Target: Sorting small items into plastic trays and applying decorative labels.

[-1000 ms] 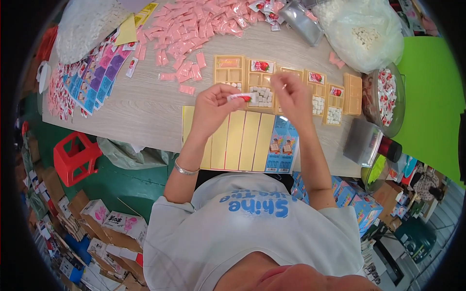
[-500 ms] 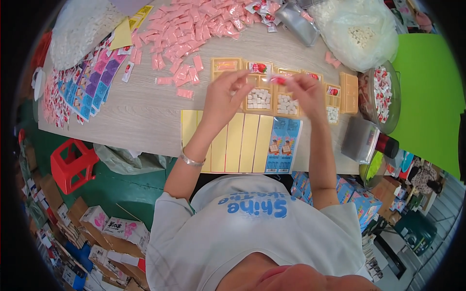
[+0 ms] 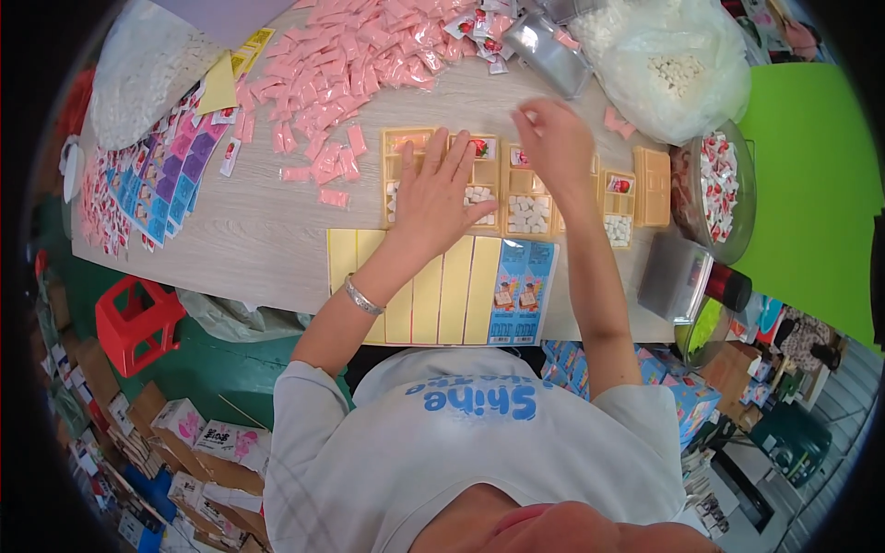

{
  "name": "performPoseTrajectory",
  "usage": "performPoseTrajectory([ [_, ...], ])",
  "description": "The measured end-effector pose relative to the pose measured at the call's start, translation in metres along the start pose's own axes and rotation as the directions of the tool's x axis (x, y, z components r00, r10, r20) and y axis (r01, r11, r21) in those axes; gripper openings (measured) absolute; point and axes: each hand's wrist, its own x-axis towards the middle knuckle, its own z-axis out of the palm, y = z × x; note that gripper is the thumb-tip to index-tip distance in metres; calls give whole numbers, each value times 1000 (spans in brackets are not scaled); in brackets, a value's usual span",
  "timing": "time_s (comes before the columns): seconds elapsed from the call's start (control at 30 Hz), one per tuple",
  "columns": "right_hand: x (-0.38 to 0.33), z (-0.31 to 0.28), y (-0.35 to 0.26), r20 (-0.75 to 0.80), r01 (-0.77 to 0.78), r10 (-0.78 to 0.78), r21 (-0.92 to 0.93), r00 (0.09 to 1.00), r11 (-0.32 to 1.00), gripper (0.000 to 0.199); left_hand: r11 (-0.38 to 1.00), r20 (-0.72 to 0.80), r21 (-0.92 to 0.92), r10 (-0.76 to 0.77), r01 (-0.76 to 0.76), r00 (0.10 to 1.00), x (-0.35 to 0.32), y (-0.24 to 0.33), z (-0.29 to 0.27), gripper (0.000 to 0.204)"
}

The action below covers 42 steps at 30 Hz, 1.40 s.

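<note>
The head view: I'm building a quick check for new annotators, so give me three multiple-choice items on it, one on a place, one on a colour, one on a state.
1. Where does the left hand lie?
A. flat on the yellow compartment trays
B. on the red stool
C. in the glass bowl

2. What colour is the heap of small sachets at the far side of the table?
A. green
B. pink
C. black

3. How is the right hand held?
A. flat on the table, fingers spread
B. clenched around a bottle
C. raised above the trays, fingertips drawn together

Key: 1 A, the palm and spread fingers cover the left trays. 2 B, the loose packets are all pink. 3 C, it hangs over the trays with fingers pinched; whether it holds anything is too small to tell.
</note>
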Motion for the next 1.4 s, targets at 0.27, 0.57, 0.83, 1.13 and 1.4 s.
performPoseTrajectory([
  [0.27, 63, 74, -4, 97, 13, 33, -434, 995, 901, 28, 988, -85, -122, -101, 90, 991, -8, -3, -31, 72],
  [0.57, -1, -11, -3, 826, -684, -155, 541, 542, 490, 18, 140, 22, -989, -176, 47, 984, 21, -26, -37, 32],
  [0.83, -53, 10, -57, 656, -559, -21, 659, 754, 502, 21, 169, 154, -942, -546, 289, 824, -28, -24, -46, 15],
  [1.13, -17, 59, -89, 311, -145, 96, 140, 945, 979, 25, 797, -324, -420, -578, 433, 749, 0, -54, -29, 20],
  [1.4, -29, 62, -84, 182, 29, -36, 42, 983, 999, 16, 981, -251, 29, -177, 190, 952, -30, -37, -13, 53],
])
